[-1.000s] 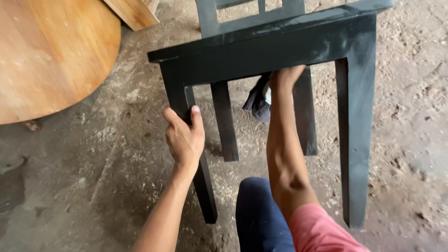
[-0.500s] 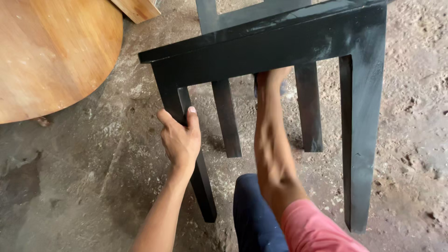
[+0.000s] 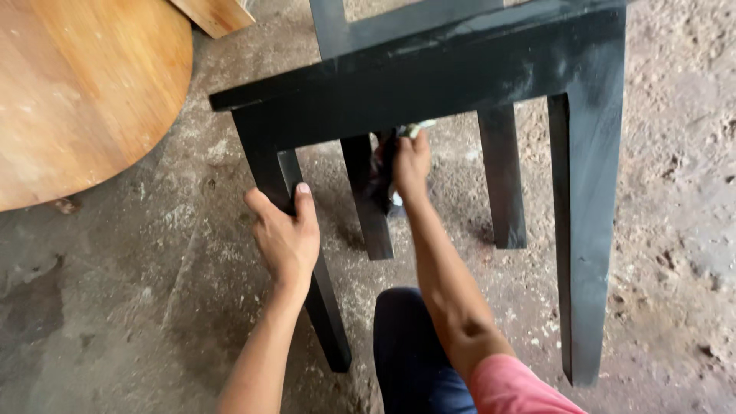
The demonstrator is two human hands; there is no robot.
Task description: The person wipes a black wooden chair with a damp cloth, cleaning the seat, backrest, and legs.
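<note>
The right hand [image 3: 410, 165] has drawn back from under the seat rail and now presses a dark cloth [image 3: 383, 172] against the rear leg [image 3: 368, 195] just beside it; the left hand [image 3: 287, 234] has slid slightly down the front leg [image 3: 326, 307]; the black chair [image 3: 460, 77] has tilted nearer.

Soft, even daylight, faint shadows on the dirt floor [image 3: 123, 307], sharp focus, no glare.

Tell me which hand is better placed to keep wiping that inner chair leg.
Right. The right hand already holds the dark cloth against the inner leg under the seat. The left hand is wrapped around the front leg, steadying the black chair.
</note>
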